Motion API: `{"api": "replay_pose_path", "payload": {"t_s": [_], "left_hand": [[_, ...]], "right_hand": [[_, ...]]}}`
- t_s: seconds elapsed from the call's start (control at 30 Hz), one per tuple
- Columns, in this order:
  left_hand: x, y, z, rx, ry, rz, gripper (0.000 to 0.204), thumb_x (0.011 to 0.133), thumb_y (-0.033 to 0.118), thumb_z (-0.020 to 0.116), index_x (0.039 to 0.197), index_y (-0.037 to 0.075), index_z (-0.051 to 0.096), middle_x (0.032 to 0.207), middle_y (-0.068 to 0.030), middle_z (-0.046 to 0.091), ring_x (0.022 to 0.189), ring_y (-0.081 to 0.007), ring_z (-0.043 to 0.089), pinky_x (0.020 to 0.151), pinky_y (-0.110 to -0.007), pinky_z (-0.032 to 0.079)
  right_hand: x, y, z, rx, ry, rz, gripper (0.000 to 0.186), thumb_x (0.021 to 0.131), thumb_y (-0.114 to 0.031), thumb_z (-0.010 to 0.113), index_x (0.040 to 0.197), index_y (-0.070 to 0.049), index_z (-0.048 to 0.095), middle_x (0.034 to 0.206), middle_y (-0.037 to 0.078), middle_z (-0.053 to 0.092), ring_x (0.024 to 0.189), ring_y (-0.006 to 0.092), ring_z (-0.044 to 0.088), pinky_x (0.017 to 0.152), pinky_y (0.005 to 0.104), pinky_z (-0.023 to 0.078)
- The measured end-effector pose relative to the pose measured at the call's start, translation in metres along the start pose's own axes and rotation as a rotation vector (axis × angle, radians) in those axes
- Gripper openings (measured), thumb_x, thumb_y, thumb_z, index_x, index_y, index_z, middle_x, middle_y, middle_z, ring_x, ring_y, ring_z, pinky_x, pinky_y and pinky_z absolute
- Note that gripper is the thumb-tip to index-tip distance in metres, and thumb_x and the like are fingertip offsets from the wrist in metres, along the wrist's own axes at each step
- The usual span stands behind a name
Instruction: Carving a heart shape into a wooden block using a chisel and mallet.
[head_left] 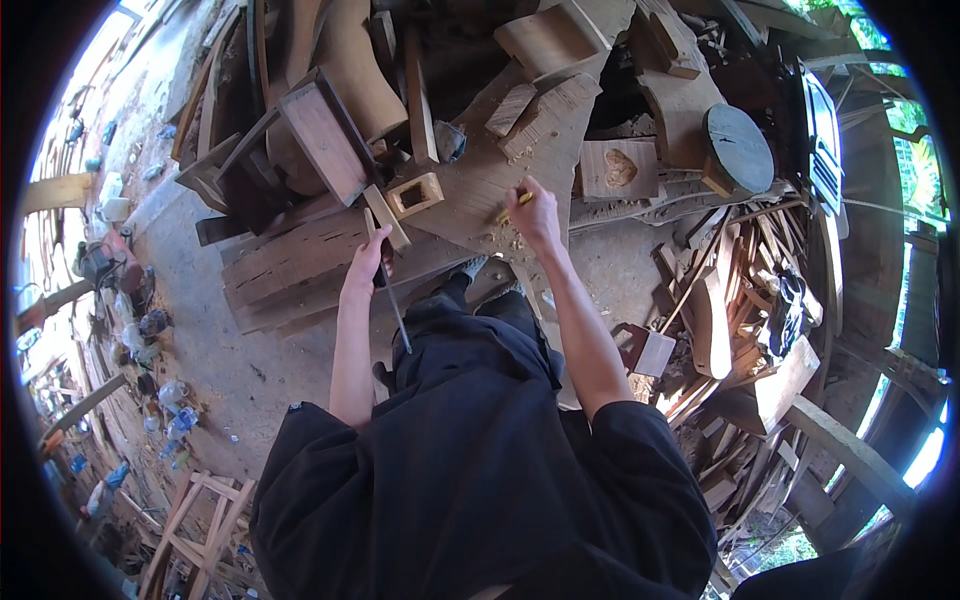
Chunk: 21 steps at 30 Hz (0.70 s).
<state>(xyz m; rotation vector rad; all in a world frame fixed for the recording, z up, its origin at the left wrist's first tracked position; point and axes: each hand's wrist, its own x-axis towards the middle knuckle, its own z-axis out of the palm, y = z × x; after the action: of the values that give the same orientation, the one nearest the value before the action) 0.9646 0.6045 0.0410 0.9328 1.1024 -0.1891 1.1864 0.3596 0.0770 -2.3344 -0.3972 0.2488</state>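
Observation:
My left hand (369,262) is closed around a long thin metal tool (398,318), whose narrow shaft points down toward my lap. Its dark grip is mostly inside my fingers. Against that hand stands a pale wooden bar (389,218), and just beyond lies a small wooden block with a square hole (428,188). My right hand (538,215) is closed on a slim yellow-handled tool (510,209), held low over the wooden workbench (465,195). Wood chips (503,240) are scattered beneath it. The yellow tool's tip is too small to make out.
A block with a carved hollow (600,170) and a grey round-topped piece (740,148) are at the right. Cut blocks (550,110) lie further back. A wooden box frame (325,140) stands left. Scrap wood (735,300) is heaped on the right; bottles (180,422) litter the left floor.

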Motion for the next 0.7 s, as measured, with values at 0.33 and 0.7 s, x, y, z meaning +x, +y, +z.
{"api": "replay_pose_path", "payload": {"t_s": [0.33,0.7], "left_hand": [[0.000,0.002,0.003,-0.011,0.006,0.022,0.045,0.088,0.050,0.075,0.068,0.020,0.049,0.057,0.0036,0.045,0.049,-0.0118,0.048,0.047,-0.029,0.038],[0.000,-0.004,0.001,-0.026,0.000,0.038,0.048,0.086,0.052,0.077,0.070,0.019,0.047,0.056,0.0038,0.043,0.047,-0.0114,0.046,0.044,-0.027,0.035]], "right_hand": [[0.032,0.027,-0.010,0.139,0.130,0.222,0.021,0.095,-0.015,0.068,0.086,0.001,0.058,0.070,0.014,0.069,0.065,0.0175,0.069,0.060,0.0327,0.052],[0.043,0.033,-0.015,0.405,0.335,0.075,0.027,0.099,-0.022,0.061,0.086,0.002,0.060,0.066,0.018,0.067,0.059,0.0241,0.069,0.058,0.0363,0.052]]}}
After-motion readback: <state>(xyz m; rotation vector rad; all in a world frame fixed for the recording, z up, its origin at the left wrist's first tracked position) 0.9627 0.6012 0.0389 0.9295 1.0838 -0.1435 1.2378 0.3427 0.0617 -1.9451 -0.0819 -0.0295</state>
